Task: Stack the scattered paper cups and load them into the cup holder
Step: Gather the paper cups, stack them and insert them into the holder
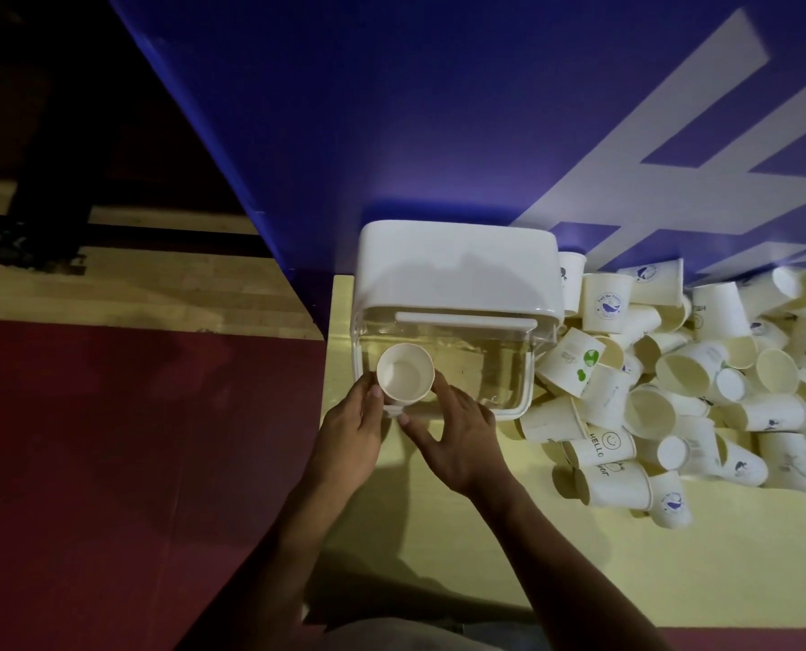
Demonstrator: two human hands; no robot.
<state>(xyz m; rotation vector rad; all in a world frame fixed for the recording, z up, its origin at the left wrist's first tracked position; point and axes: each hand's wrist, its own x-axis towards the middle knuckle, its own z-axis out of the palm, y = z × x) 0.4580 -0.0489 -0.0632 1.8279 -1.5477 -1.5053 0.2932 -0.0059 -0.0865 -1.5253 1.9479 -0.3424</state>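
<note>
A white paper cup (405, 372) stands mouth-up at the front left corner of the cup holder (457, 274), a clear box with a white lid raised at the back. My left hand (352, 432) grips the cup's left side with thumb and fingers. My right hand (453, 432) touches the cup's right side, its other fingers spread over the holder's front edge. Whether more cups are nested under this one is hidden. A big heap of scattered paper cups (702, 382) lies to the right of the holder.
Everything sits on a pale yellow table (438, 556). A blue wall panel with white lettering (438, 110) rises right behind the holder. Left of the table are a dark red floor and a strip of wood flooring (133, 293).
</note>
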